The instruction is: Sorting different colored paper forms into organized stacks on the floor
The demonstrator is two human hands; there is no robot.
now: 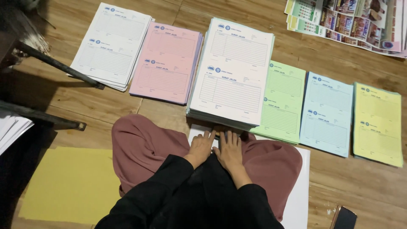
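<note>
Thick white stack of printed paper forms (231, 72) looks heavy, floppy; left hand (200, 146) and right hand (229, 148) rest flat, unclenched, at its near edge, the best hold

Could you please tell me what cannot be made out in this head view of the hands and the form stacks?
- Fingertips of the left hand and right hand: tucked under the thick white stack.
- White sheet beneath the lap: mostly covered by the knees.
- Colourful printed sheets: cut off by the top edge.
- Dark phone-like object: cut off by the bottom edge.
</note>
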